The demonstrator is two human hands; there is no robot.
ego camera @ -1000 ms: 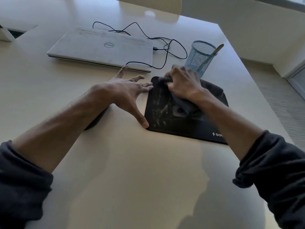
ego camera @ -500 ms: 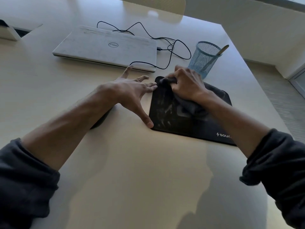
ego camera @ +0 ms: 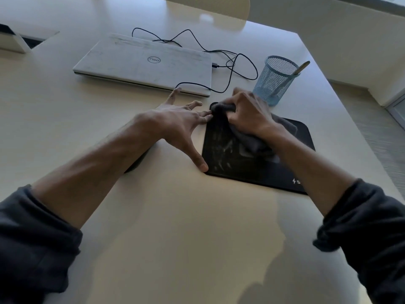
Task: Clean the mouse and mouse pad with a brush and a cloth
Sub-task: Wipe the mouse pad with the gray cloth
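Cloth (ego camera: 247, 140), soft and bunched in the right hand (ego camera: 247, 115), wipes mid-frame while the spread left hand (ego camera: 177, 126) pins the thin, slidey mouse pad (ego camera: 221, 159).

The right hand (ego camera: 247, 115) and its forearm covered much of the cloth (ego camera: 252, 141) and the middle of the mouse pad (ego camera: 221, 154), whose printed logo was cut short by the arm. A dark object (ego camera: 137, 162) lay mostly hidden under the left forearm, too little showing to name it. The brush (ego camera: 301, 68) showed only a handle tip above the mesh cup (ego camera: 274, 81). The right fingertips were blurred
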